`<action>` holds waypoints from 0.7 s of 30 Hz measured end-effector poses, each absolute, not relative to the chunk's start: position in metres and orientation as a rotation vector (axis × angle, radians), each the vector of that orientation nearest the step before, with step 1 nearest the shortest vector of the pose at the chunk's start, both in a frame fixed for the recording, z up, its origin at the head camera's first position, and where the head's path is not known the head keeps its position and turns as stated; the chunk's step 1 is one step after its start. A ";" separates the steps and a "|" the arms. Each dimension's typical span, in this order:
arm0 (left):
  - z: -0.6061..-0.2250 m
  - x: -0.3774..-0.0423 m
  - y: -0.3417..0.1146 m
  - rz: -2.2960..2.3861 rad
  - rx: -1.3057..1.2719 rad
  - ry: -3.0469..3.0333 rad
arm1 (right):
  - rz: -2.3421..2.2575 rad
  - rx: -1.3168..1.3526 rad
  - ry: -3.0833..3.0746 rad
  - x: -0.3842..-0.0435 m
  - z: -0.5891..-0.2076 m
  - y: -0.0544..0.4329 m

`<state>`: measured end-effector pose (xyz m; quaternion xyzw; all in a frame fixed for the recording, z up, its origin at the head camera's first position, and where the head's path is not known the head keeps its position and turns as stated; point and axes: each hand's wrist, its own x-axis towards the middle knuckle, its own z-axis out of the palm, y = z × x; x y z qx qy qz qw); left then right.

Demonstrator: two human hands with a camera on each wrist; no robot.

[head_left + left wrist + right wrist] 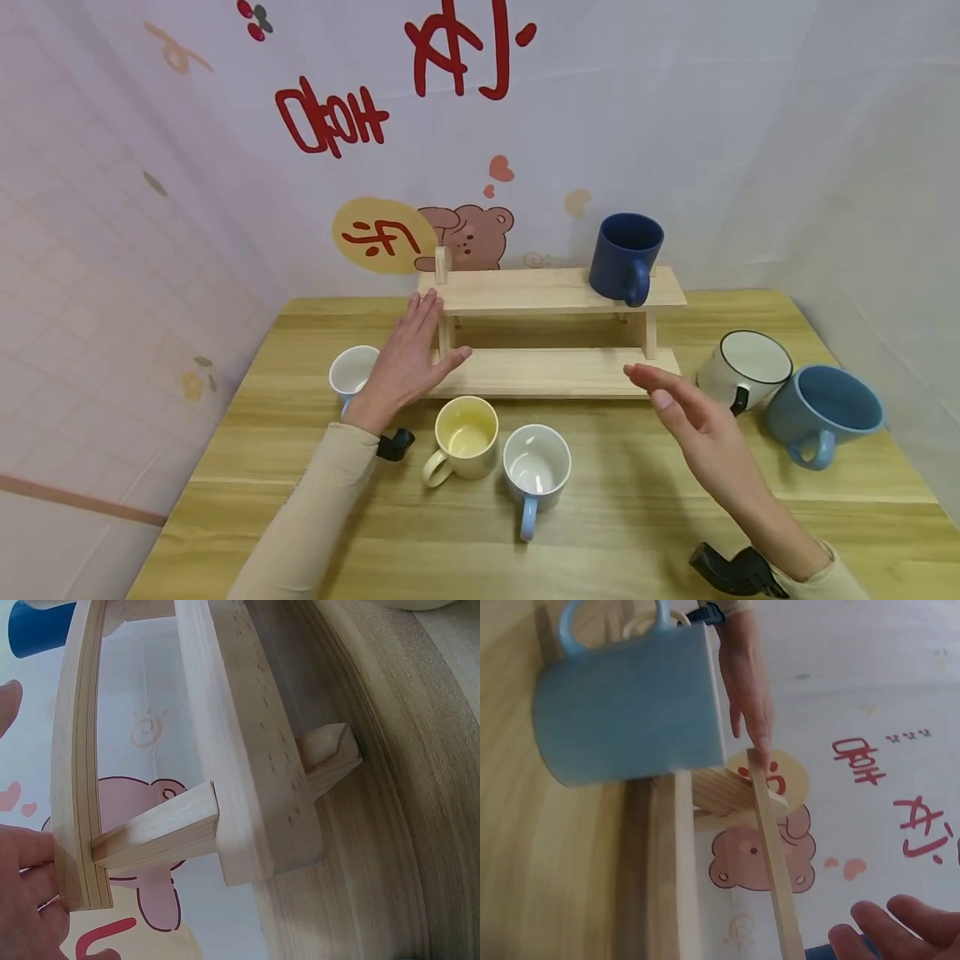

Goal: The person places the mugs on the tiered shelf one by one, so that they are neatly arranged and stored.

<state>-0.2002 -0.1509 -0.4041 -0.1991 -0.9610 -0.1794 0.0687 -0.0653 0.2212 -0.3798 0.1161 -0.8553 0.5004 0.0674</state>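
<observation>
A two-tier wooden shelf stands at the back of the table, with a dark blue mug on the right of its upper board. My left hand touches the upper board's left end, its fingers straight; the left wrist view shows those fingers at the board's end. My right hand is held in the air before the shelf's right end, fingers extended and holding nothing. In front of the shelf are a yellow mug and a light blue mug with a white inside.
Right of the shelf stand a white mug with a black rim and a larger blue mug, side by side. Another white-lined mug is partly hidden behind my left hand. A printed cloth hangs behind the table.
</observation>
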 end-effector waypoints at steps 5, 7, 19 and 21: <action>-0.405 -0.201 -0.151 -0.539 -0.599 -2.880 | 1.443 0.407 -2.675 -0.050 -0.383 0.217; -0.405 -0.201 -0.152 -0.538 -0.602 -2.884 | 1.424 0.435 -2.711 -0.046 -0.385 0.216; -0.404 -0.200 -0.152 -0.556 -0.604 -2.879 | 1.733 0.855 -2.692 -0.035 -0.403 0.204; -0.404 -0.200 -0.152 -0.550 -0.606 -2.879 | 1.810 0.935 -2.675 -0.035 -0.408 0.201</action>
